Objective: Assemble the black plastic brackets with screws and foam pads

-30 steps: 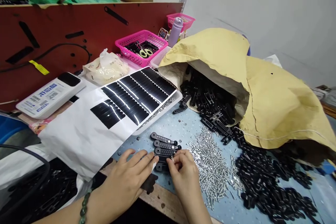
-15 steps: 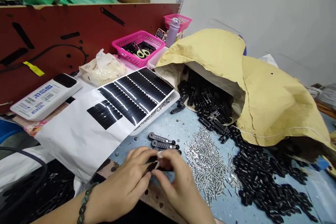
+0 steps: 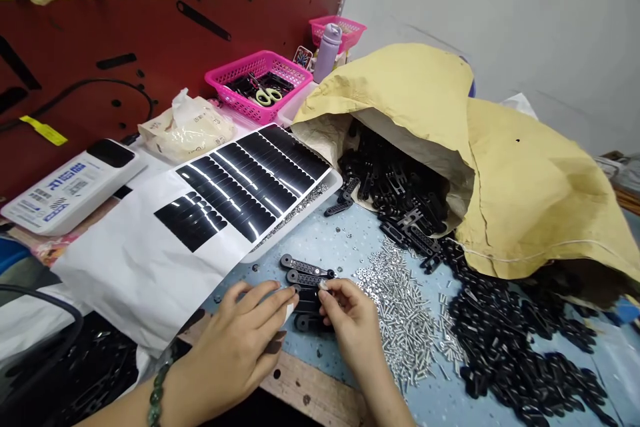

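Low down, reaches over the worktop (image 3: pixel 323 233) with two hands: lays the left hand (image 3: pixel 235 340) palm down, with fingers stretched across black ribbed bars (image 3: pixel 303 278), at least four in a row, and one white scrap (image 3: pixel 290 310) among them; cannot tell if gripping. Bends the right hand (image 3: pixel 353 317) into a narrow pinch at the row's right end, too hidden to tell on what. Just right, has heaps of screws (image 3: pixel 410 327) and black pieces (image 3: pixel 515 340), uncountable. Beyond, has small metal bits in one white tray (image 3: pixel 335 181), partly under one sticker sheet (image 3: pixel 230 250), and black parts spilling from a yellow sack (image 3: pixel 410 80). Farther, has black parts and one pair of scissors (image 3: pixel 269 95) in a pink basket (image 3: pixel 237 104), then one lilac bottle (image 3: pixel 327 53) before a second pink basket (image 3: pixel 354 33).
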Available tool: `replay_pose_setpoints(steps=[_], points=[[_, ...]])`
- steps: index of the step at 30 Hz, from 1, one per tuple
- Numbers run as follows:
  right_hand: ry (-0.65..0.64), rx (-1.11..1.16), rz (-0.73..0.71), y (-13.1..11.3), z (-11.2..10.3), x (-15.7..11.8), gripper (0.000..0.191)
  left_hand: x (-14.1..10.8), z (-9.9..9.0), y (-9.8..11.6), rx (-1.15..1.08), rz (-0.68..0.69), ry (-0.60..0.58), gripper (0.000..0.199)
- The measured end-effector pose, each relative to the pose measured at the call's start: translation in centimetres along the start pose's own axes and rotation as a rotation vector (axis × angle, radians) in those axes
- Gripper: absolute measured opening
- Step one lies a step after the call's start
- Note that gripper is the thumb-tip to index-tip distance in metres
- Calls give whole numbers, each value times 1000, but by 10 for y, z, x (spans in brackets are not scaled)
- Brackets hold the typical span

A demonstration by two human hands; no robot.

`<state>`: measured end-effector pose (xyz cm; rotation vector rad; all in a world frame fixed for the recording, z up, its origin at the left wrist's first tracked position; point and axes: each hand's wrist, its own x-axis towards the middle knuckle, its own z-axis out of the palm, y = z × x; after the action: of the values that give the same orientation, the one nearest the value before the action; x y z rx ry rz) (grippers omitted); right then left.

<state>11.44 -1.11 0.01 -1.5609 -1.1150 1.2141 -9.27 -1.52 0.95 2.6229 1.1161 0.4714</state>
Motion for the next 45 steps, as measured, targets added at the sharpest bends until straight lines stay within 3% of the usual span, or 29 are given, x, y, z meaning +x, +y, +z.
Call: replay_pose_setpoints(steps=[8, 21, 25, 27, 31, 34, 38, 42, 45], points=[[21, 26, 30, -2, 4, 0, 20, 2, -1, 4, -18, 0, 57, 39], [41, -540, -175, -5, 2, 3, 2, 16, -2, 8, -27, -22, 43, 42], [112, -676, -355, -18, -4, -1, 19, 21, -13, 4, -153, -65, -28, 46], [20, -607, -460, -30, -2, -6, 30, 23, -17, 2, -209, -66, -42, 51], [-341, -474, -581, -50, 9, -16, 31, 22, -17, 2, -292, -64, -52, 61], [-348, -397, -510, -52, 8, -19, 16, 17, -15, 2, -364, -128, -41, 59], [-113, -176, -282, -36, -5, -10, 9, 10, -12, -2, -327, -241, 40, 54], [-53, -45, -55, -17, -3, 9, 17, 8, -4, -9, -48, -102, 40, 49], [-49, -54, -7, -11, 7, 17, 19, 8, 0, -11, 55, -26, 44, 47]])
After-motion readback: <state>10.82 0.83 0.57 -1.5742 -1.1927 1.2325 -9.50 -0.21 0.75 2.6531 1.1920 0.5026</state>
